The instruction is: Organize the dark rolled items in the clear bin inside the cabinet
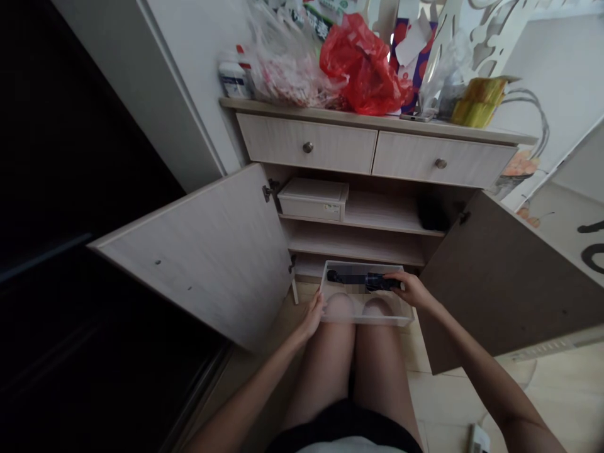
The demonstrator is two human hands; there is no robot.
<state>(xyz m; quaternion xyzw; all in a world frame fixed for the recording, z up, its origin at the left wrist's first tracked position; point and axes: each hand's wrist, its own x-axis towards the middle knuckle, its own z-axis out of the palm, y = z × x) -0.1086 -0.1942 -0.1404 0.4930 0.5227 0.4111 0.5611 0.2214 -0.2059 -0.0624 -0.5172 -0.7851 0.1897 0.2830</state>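
Note:
A clear plastic box (365,318) rests across my knees, its floor see-through. My left hand (314,314) grips the left wall of the box. My right hand (410,289) reaches over the box's right side, its fingers closed on the right end of a long dark object (380,282). That object is black and navy with a rounded black knob at its left end, and it lies along the far side inside the box. Its middle is blurred out, so its exact kind cannot be made out.
Ahead stands a cabinet with its left door (202,251) and right door (514,283) swung wide. On the upper shelf sit a white lidded box (313,198) and a dark item (431,214). A red plastic bag (361,66) and other goods crowd the cabinet top.

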